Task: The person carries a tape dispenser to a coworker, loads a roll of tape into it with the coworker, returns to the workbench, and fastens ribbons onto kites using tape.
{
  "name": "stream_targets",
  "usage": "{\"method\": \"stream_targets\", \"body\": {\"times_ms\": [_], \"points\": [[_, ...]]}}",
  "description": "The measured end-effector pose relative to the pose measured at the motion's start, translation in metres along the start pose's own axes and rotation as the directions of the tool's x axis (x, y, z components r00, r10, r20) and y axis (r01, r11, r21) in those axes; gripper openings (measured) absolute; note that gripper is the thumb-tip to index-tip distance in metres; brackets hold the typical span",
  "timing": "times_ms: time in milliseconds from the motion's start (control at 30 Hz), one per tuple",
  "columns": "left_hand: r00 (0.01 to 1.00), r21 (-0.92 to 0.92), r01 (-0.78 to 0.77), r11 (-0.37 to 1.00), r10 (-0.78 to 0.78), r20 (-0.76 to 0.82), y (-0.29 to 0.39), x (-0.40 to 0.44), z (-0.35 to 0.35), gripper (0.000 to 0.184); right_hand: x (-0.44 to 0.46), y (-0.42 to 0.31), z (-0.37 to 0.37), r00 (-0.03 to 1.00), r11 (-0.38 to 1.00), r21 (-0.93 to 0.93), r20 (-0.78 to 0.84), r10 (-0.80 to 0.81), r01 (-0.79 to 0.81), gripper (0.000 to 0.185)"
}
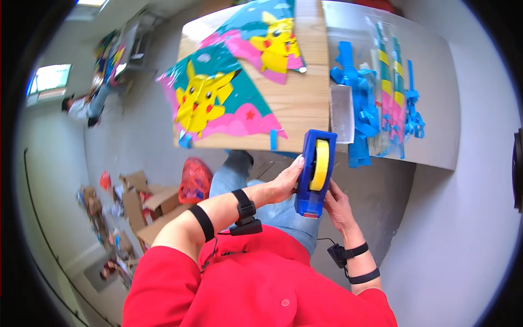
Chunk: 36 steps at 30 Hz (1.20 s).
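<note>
Hands and tape dispenser at the table edge.

We are holding the blue dispenser upright between our two hands, its yellow tape facing us, just off the near edge of the wooden table. Our left hand is pressing its left side, thumb extended; our right hand is touching its lower right side, fingers bent. Fingers are partly hiding behind it, so we cannot tell how tightly either hand is closing.

Beyond, two printed sheets are overlapping on the wood, a blue strip hanging at the near edge. To the right, a white box, blue ribbons and wrapped rolls are lying side by side. Lower left, a red bag is sitting on the floor near cardboard boxes.
</note>
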<state>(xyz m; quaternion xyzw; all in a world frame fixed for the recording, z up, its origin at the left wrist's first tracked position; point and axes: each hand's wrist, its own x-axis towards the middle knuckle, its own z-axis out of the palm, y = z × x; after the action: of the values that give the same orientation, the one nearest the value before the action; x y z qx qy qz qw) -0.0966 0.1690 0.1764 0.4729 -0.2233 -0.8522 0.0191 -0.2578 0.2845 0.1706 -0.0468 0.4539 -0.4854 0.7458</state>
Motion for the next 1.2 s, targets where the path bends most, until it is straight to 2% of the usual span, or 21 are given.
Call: {"method": "stream_targets", "body": {"times_ms": [133, 167, 267, 367, 500, 600, 633, 667, 733, 800, 867, 900, 933, 967, 1000, 1033, 1067, 1100, 1133, 1167, 1200], "points": [[0.994, -0.117, -0.082, 0.990, 0.091, 0.069, 0.022, 0.045, -0.054, 0.052, 0.062, 0.019, 0.020, 0.989, 0.995, -0.033, -0.105, -0.101, 0.098, 0.062], [0.984, -0.144, -0.156, 0.977, 0.166, 0.063, 0.028, 0.058, -0.066, 0.053, 0.085, 0.024, 0.021, 0.985, 0.993, -0.046, -0.131, -0.112, 0.107, 0.062], [0.966, -0.163, -0.251, 0.954, 0.257, 0.015, 0.046, 0.113, -0.113, 0.053, 0.157, 0.028, 0.024, 0.973, 0.984, -0.106, -0.170, -0.156, 0.140, 0.057], [0.961, -0.193, -0.272, 0.943, 0.275, -0.009, 0.072, 0.159, -0.141, 0.052, 0.223, 0.022, 0.016, 0.967, 0.976, -0.133, -0.166, -0.191, 0.170, 0.050], [0.904, -0.095, -0.424, 0.901, 0.413, -0.115, 0.076, 0.231, -0.161, 0.050, 0.271, 0.012, 0.001, 0.940, 0.969, -0.125, -0.246, -0.237, 0.211, 0.048], [0.804, 0.241, -0.543, 0.805, 0.581, -0.128, 0.087, 0.259, -0.165, 0.050, 0.292, 0.011, -0.017, 0.900, 0.922, -0.268, -0.263, -0.348, 0.279, 0.050], [0.780, 0.280, -0.570, 0.773, 0.616, -0.111, 0.089, 0.267, -0.165, 0.046, 0.293, 0.007, -0.011, 0.871, 0.900, -0.322, -0.299, -0.390, 0.293, 0.049], [0.751, 0.325, -0.595, 0.735, 0.653, -0.101, 0.090, 0.272, -0.165, 0.043, 0.299, 0.008, -0.017, 0.858, 0.867, -0.360, -0.255, -0.447, 0.345, 0.048], [0.736, 0.232, -0.635, 0.736, 0.669, -0.108, 0.089, 0.269, -0.165, 0.039, 0.307, 0.007, -0.015, 0.814, 0.833, -0.413, -0.288, -0.503, 0.368, 0.046], [0.735, 0.393, -0.600, 0.697, 0.674, -0.073, 0.088, 0.239, -0.168, 0.038, 0.309, 0.014, -0.023, 0.770, 0.779, -0.516, -0.309, -0.558, 0.358, 0.045], [0.765, 0.489, -0.604, 0.630, 0.630, 0.133, 0.082, 0.194, -0.184, 0.040, 0.292, 0.020, -0.020, 0.669, 0.753, -0.560, -0.416, -0.616, 0.345, 0.040], [0.898, 0.392, -0.438, 0.809, 0.418, 0.142, 0.094, 0.142, -0.186, 0.040, 0.276, 0.027, -0.011, 0.624, 0.744, -0.578, -0.456, -0.635, 0.335, 0.037], [0.864, 0.328, -0.502, 0.800, 0.452, 0.221, 0.061, 0.140, -0.208, 0.035, 0.261, 0.041, 0.003, 0.581, 0.739, -0.590, -0.493, -0.648, 0.324, 0.035], [0.857, 0.490, -0.515, 0.703, 0.415, 0.306, 0.057, 0.106, -0.233, 0.031, 0.241, 0.059, 0.017, 0.580, 0.705, -0.658, -0.476, -0.662, 0.265, 0.032], [0.897, 0.602, -0.427, 0.675, 0.233, 0.375, 0.045, 0.082, -0.262, 0.030, 0.219, 0.075, 0.025, 0.568, 0.652, -0.726, -0.449, -0.690, 0.218, 0.029], [0.902, 0.493, -0.396, 0.774, 0.226, 0.369, 0.033, 0.046, -0.284, 0.030, 0.197, 0.091, 0.025, 0.710, 0.648, -0.739, -0.356, -0.608, 0.184, 0.026], [0.923, 0.498, -0.342, 0.797, 0.186, 0.336, 0.014, 0.020, -0.314, 0.033, 0.180, 0.105, 0.025, 0.826, 0.632, -0.761, -0.256, -0.502, 0.148, 0.023], [0.983, 0.597, -0.153, 0.788, 0.058, 0.175, 0.003, -0.008, -0.343, 0.035, 0.174, 0.118, 0.036, 0.905, 0.680, -0.729, -0.233, -0.355, 0.079, 0.021], [0.998, 0.620, -0.057, 0.782, 0.070, 0.004, -0.021, -0.031, -0.376, 0.038, 0.173, 0.132, 0.048, 0.958, 0.711, -0.703, -0.207, -0.201, -0.003, 0.019], [0.980, 0.610, 0.038, 0.792, 0.089, -0.178, -0.054, -0.045, -0.417, 0.038, 0.178, 0.148, 0.053, 0.980, 0.599, -0.800, -0.094, -0.173, 0.029, 0.019], [0.913, 0.645, 0.091, 0.758, 0.195, -0.357, -0.069, -0.065, -0.441, 0.037, 0.187, 0.166, 0.053, 0.991, 0.473, -0.878, 0.012, -0.134, 0.074, 0.019]]}}
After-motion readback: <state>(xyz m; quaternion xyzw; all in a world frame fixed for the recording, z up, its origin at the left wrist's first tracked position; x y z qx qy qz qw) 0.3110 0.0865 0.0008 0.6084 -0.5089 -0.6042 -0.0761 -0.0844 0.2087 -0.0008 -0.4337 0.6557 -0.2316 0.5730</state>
